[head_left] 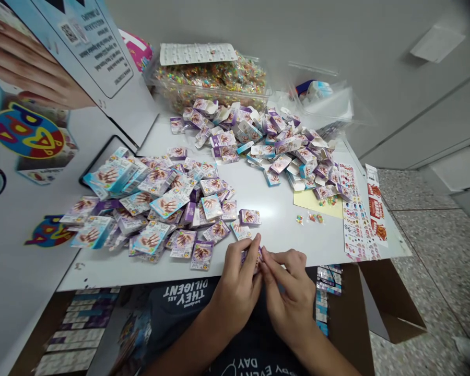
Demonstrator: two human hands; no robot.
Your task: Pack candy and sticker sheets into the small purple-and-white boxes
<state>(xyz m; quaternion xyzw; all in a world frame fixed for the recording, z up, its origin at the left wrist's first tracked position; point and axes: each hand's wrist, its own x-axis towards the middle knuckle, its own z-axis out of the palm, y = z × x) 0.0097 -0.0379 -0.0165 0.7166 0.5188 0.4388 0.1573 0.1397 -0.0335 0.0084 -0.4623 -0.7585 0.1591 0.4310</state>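
Close to the table's front edge, my left hand [237, 284] is closed around a small purple-and-white printed box [258, 258]. My right hand [290, 292] pinches the right side of that same box. Fingers cover most of it, so I cannot tell whether its flap is open. Just beyond my left fingertips lie two more small boxes, a light one [240, 230] and a purple-edged one [250, 217]. A heap of filled-looking small boxes [168, 201] in purple and blue spreads to the left of my hands.
Behind is a pile of small boxes, several with open flaps [274, 138]. A clear tub [211, 96] holds colourful bead packets. At right lie loose bead packets [315, 218], a yellow paper [305, 202] and sticker sheets [356, 219]. A large printed carton [113, 57] stands left.
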